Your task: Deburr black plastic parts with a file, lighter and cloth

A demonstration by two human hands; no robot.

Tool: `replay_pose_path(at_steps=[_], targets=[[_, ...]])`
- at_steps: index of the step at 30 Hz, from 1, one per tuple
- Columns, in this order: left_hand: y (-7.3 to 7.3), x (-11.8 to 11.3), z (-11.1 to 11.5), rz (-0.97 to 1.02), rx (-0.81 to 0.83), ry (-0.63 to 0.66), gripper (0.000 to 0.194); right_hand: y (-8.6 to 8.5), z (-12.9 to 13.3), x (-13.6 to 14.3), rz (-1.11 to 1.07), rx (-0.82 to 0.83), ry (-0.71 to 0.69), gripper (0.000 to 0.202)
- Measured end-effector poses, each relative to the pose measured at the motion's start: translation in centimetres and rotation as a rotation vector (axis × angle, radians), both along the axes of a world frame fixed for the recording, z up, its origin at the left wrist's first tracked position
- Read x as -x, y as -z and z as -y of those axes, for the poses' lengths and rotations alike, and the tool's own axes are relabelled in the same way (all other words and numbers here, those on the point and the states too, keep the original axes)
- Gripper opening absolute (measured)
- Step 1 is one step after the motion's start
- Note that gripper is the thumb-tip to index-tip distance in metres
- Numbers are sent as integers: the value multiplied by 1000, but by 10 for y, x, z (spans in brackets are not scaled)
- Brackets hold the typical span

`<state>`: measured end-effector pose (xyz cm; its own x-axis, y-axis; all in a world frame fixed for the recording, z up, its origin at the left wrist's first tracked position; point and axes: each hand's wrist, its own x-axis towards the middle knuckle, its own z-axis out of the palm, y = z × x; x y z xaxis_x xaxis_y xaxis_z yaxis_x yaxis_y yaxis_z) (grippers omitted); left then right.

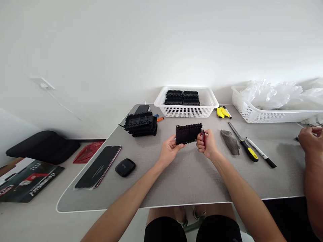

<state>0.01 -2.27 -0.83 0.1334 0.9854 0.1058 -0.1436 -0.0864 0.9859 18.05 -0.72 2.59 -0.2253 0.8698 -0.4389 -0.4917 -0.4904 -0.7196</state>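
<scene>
My left hand (170, 150) grips the lower left corner of a black ribbed plastic part (188, 134), which is tilted up above the grey table. Closed around a red lighter (203, 137), my right hand (207, 144) is at the part's right edge. The lighter's top is close to that edge; whether they touch is hard to tell. A stack of similar black parts (140, 124) stands to the left of my hands. More of them (182, 97) lie in a white basket (188, 111) behind.
Right of my hands lie a grey cloth (230, 142), a yellow-black file (248, 150) and a marker (259, 151). Another basket (275, 116) holds plastic bags. A person's hand (311, 141) is at the far right. A phone (99, 166) and black case (125, 167) lie left.
</scene>
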Motion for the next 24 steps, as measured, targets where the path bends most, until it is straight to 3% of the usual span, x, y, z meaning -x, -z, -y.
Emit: replay_pose_path(at_steps=[6, 10, 13, 17, 24], targets=[[-2, 2, -2, 104, 68, -27, 53, -1, 0, -8, 9, -125, 125, 41], [-3, 4, -5, 248, 146, -32, 60, 7, 0, 1, 234, -262, 293, 38], [-4, 5, -6, 307, 169, -48, 61, 15, 1, 12, 299, -289, 217, 41], [-6, 4, -4, 260, 174, -24, 68, 23, 3, 23, 262, -323, 151, 45], [-1, 1, -5, 149, 131, 63, 72, 24, -4, 15, 232, -346, 347, 42]])
